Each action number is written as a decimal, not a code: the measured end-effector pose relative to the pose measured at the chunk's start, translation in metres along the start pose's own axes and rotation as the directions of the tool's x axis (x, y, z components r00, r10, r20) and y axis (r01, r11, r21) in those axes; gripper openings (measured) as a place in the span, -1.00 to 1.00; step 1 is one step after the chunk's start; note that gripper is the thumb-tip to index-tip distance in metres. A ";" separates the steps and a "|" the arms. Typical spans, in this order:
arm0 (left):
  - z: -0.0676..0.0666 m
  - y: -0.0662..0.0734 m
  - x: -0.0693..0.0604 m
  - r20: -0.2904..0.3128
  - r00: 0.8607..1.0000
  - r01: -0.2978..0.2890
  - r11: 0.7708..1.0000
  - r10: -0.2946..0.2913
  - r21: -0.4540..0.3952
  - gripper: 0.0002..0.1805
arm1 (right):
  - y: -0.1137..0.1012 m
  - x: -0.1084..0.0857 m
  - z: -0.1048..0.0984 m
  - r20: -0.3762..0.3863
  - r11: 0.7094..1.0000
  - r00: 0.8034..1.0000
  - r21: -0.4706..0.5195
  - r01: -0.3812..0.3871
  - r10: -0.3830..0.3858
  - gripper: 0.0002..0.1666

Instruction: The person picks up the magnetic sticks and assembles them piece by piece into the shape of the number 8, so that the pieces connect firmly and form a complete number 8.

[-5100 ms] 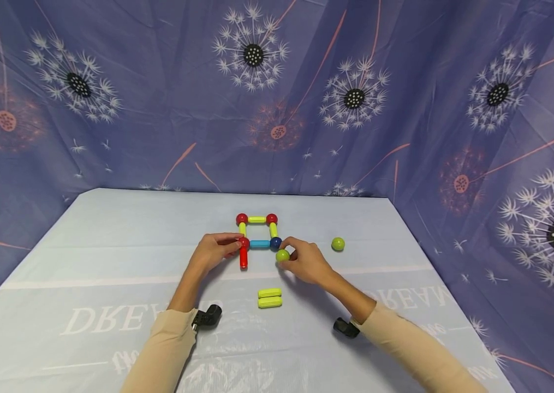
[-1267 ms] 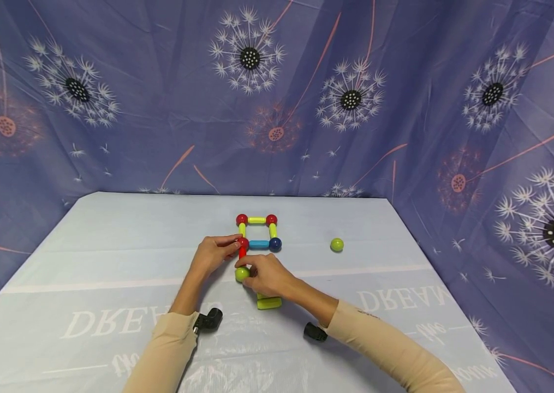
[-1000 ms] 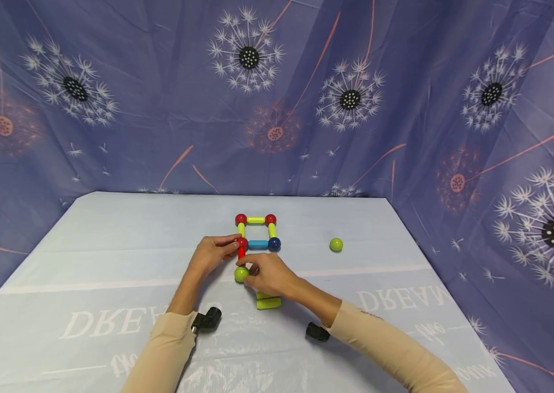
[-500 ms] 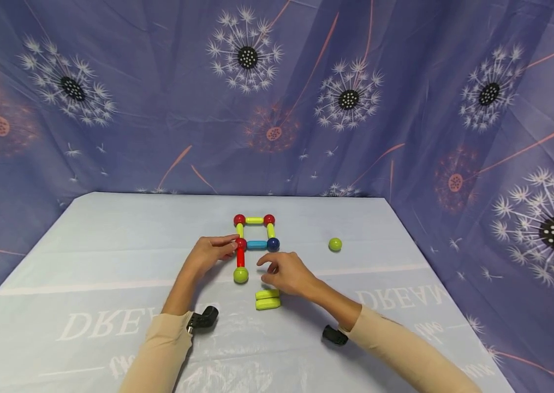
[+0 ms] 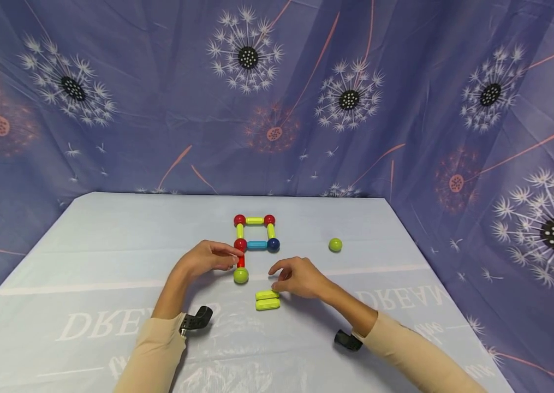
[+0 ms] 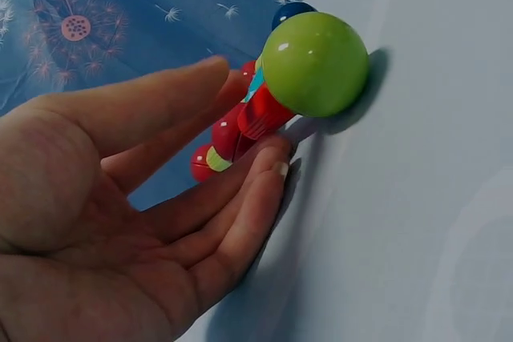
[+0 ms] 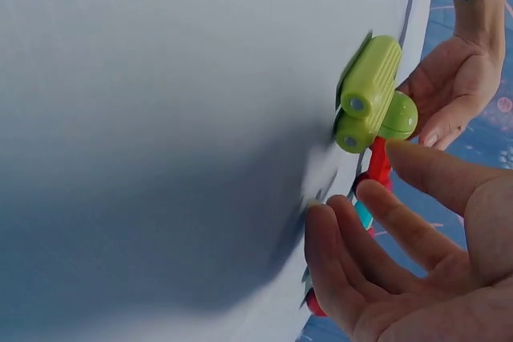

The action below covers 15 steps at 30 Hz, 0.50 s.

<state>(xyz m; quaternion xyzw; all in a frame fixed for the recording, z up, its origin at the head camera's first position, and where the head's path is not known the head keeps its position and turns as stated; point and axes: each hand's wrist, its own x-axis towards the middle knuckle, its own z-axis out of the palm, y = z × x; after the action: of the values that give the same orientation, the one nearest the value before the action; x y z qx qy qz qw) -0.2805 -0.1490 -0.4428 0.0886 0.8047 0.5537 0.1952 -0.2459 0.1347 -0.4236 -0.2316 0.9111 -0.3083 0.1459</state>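
Observation:
A square of balls and rods lies on the table: red balls (image 5: 239, 244), a dark blue ball (image 5: 273, 244), yellow-green rods (image 5: 255, 220) and a light blue rod (image 5: 257, 245). From its near-left corner a red rod (image 5: 240, 262) runs toward me, ending in a green ball (image 5: 240, 275). My left hand (image 5: 210, 257) is beside the red rod, thumb and fingers apart; whether a fingertip touches it I cannot tell. My right hand (image 5: 301, 277) is loosely bent and holds nothing, close to two ribbed yellow-green rods (image 7: 370, 90) lying side by side, metal discs at their ends.
A loose green ball (image 5: 335, 244) sits to the right of the square. Black wrist cameras (image 5: 198, 318) stick out from both sleeves. A blue-purple dandelion curtain (image 5: 277, 98) hangs behind the light table cover (image 5: 124, 234).
The right hand brought the green ball to the red rod's near end, let go and drew back right toward the loose rods. The left hand left the red corner ball and shifted nearer me.

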 end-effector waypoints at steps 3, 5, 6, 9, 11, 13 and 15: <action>0.001 -0.001 -0.003 0.044 0.999 -0.014 1.000 0.013 0.012 -0.64 | -0.001 -0.002 0.000 0.042 1.000 0.999 0.013 -0.003 0.002 -0.65; 0.001 -0.001 -0.004 0.067 0.998 -0.012 1.000 0.010 0.024 -0.63 | -0.002 -0.003 0.001 0.063 1.000 0.998 0.022 -0.012 0.011 -0.66; 0.002 -0.001 -0.004 0.075 0.997 -0.010 1.000 0.008 0.026 -0.62 | -0.003 -0.004 0.001 0.071 1.000 0.997 0.026 -0.017 0.015 -0.66; 0.002 -0.001 -0.004 0.104 0.995 -0.006 0.999 0.002 0.033 -0.58 | -0.003 -0.003 0.001 0.089 0.999 0.996 0.030 -0.023 0.020 -0.67; 0.003 0.000 -0.005 0.119 0.993 -0.008 0.999 0.002 0.049 -0.57 | -0.003 -0.002 0.001 0.101 0.999 0.995 0.029 -0.025 0.022 -0.67; 0.004 0.000 -0.004 0.131 0.991 -0.013 0.998 0.006 0.055 -0.57 | -0.004 -0.002 0.001 0.108 0.999 0.994 0.026 -0.023 0.020 -0.67; 0.004 0.000 -0.004 0.135 0.991 -0.017 0.998 0.009 0.059 -0.59 | -0.004 -0.002 0.001 0.112 1.000 0.994 0.021 -0.016 0.014 -0.68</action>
<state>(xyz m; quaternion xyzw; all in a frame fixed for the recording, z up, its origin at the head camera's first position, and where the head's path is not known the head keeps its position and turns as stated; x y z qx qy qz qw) -0.2749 -0.1465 -0.4432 0.1368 0.8054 0.5231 0.2429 -0.2429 0.1325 -0.4213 -0.2401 0.8998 -0.3034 0.2017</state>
